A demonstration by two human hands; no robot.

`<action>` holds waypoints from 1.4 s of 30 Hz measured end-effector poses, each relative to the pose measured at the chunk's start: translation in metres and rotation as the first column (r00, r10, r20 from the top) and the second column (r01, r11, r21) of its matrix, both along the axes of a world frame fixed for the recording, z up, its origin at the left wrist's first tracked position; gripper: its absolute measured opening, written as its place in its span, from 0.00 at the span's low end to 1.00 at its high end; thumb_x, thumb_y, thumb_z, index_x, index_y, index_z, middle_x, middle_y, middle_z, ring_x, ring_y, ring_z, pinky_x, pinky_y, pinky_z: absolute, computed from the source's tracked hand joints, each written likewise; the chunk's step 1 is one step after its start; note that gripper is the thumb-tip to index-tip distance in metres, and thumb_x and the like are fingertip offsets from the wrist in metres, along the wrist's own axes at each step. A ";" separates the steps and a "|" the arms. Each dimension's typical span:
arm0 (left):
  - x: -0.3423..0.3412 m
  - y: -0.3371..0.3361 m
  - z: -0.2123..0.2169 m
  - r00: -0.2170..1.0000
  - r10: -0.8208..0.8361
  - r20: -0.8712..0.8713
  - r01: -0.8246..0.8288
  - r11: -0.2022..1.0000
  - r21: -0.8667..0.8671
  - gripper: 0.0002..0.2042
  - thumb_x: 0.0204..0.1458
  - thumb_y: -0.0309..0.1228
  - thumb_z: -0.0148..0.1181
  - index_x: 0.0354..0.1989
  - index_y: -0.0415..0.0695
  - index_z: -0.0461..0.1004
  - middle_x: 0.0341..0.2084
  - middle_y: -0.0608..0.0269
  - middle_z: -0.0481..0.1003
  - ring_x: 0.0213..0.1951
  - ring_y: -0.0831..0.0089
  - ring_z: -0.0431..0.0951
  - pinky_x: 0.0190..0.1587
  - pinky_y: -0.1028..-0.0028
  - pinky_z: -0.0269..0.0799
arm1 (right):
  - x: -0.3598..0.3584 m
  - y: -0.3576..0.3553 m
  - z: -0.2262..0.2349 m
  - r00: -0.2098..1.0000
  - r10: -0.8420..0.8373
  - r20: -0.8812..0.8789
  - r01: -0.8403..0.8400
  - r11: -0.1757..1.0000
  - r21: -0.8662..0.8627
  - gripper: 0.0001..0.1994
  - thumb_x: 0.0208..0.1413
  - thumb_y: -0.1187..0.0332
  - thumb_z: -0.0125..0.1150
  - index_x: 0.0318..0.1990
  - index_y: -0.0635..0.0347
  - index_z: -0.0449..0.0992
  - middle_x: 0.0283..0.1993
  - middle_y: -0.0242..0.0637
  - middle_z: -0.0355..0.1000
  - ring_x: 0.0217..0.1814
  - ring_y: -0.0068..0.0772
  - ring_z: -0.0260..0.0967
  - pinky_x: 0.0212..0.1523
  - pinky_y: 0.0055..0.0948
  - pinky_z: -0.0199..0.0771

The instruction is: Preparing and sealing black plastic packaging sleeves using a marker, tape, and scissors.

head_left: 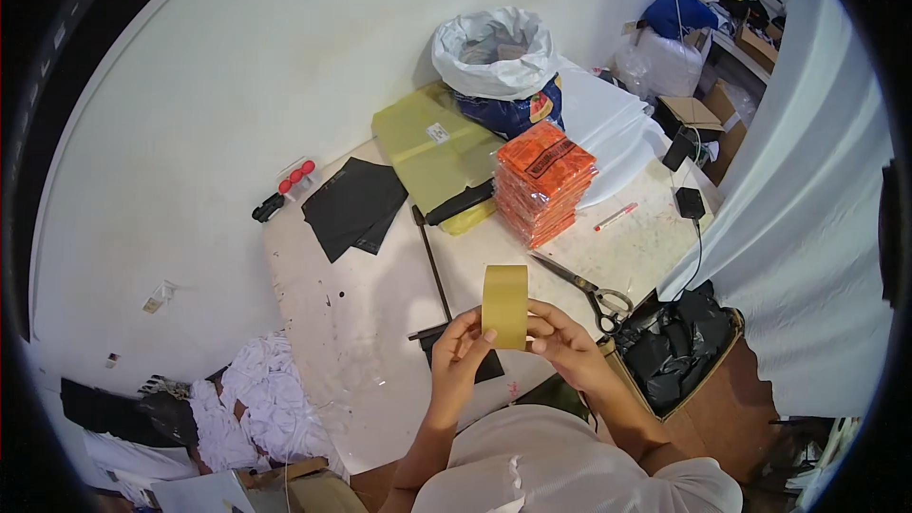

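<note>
Both hands, left hand (459, 350) and right hand (567, 342), grasp 1 tan tape roll (505, 306) near scissors (586, 287); no tape pulled yet.

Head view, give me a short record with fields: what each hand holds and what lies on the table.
left hand: left hand grips the tape roll from its left side
right hand: right hand grips the same roll from the right
roll: tan, held upright above the table
near the hands: scissors
farther back: orange packet stack, black bags, red pen
</note>
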State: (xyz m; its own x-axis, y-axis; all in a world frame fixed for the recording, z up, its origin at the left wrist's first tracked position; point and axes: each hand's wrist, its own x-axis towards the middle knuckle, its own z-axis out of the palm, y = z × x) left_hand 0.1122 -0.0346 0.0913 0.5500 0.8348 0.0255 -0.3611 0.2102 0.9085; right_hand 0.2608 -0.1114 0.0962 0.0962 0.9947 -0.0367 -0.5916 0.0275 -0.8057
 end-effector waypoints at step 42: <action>-0.010 -0.033 0.053 0.998 -0.059 -0.020 0.062 0.898 0.436 0.09 0.46 0.25 0.55 0.35 0.34 0.69 0.30 0.57 0.72 0.33 0.73 0.72 0.40 0.78 0.65 | 0.002 -0.026 0.047 0.616 -0.368 0.697 -0.035 0.871 0.491 0.19 0.40 0.74 0.65 0.44 0.65 0.72 0.49 0.44 0.68 0.65 0.53 0.47 0.61 0.44 0.45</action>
State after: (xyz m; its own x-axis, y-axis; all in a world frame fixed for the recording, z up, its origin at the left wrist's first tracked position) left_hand 0.1027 -0.0676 0.1440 0.6007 0.7057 0.3757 -0.3543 -0.1863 0.9164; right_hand 0.2627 -0.1372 0.1436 0.0529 0.8426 0.5360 0.2691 0.5049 -0.8202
